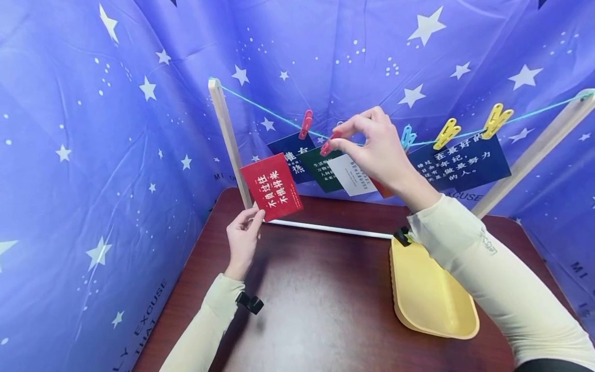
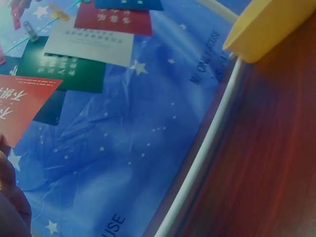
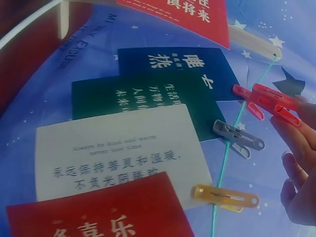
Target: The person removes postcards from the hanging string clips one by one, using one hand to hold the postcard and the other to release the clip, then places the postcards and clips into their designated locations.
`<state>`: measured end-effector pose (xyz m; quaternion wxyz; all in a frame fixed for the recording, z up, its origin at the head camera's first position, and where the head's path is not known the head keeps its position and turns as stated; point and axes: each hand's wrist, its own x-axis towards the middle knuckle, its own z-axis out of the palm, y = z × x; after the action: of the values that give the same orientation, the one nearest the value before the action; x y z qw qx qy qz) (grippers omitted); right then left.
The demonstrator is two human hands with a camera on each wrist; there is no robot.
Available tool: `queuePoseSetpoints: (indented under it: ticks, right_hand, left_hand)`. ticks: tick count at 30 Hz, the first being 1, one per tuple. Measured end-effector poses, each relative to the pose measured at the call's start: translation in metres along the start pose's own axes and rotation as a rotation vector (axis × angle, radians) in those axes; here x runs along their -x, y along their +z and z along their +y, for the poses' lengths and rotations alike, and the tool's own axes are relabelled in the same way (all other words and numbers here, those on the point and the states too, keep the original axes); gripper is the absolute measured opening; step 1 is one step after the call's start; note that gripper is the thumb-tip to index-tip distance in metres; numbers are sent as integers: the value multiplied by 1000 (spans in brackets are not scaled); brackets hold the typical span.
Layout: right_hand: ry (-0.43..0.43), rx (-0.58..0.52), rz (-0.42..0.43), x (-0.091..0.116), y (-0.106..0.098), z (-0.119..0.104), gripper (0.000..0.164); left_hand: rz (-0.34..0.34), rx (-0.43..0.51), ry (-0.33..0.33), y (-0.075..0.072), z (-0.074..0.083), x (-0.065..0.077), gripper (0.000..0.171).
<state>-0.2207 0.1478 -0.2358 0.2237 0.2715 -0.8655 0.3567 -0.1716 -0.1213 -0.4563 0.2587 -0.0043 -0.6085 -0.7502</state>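
Note:
My left hand (image 1: 243, 237) pinches a red card (image 1: 271, 187) with white lettering by its lower corner, holding it in front of the left end of the string. My right hand (image 1: 377, 147) pinches a red clothespin (image 3: 276, 104) between thumb and fingertips, close to the line. Another red clothespin (image 1: 306, 124) sits on the teal string (image 3: 223, 165), clipping a dark blue card (image 3: 180, 61). Overlapping beside it hang a green card (image 1: 321, 168), a white card (image 1: 350, 175) and a second red card (image 3: 103, 212), the last partly hidden behind my right hand in the head view.
Wooden posts (image 1: 228, 134) hold the string at each end, and a white rod (image 1: 334, 229) runs low between them. Yellow clothespins (image 1: 447, 134), a blue clothespin (image 1: 408, 137) and blue cards (image 1: 479, 163) hang to the right. A yellow bin (image 1: 434, 294) stands on the brown table (image 1: 307, 299).

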Motion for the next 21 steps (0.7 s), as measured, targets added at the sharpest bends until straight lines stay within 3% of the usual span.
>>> queuePoseSetpoints:
  ticks: [13, 21]
  right_hand:
    - [-51, 2, -35, 30, 5, 9, 23]
    - [-131, 62, -61, 46, 8, 24, 21]
  left_hand:
    - [-84, 11, 31, 8, -3, 14, 18]
    - [-151, -35, -31, 12, -6, 25, 18]
